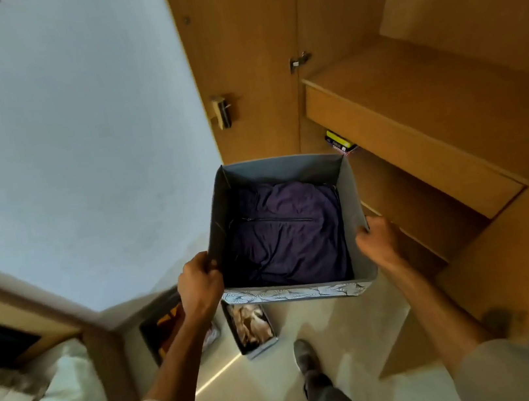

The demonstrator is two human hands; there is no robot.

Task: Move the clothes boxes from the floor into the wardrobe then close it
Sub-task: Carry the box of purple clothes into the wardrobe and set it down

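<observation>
Both hands on the grey box (347,188), held up off the floor in front of the open wardrobe (413,102). Left hand (199,287) fingers clamped on the near-left rim, right hand (377,238) fingers clamped on the near-right rim. Purple garment (287,234) folded inside. Two more boxes on the floor (353,341) below — one (253,327) holds something tan, the other (169,328) sits partly behind the left forearm.
</observation>
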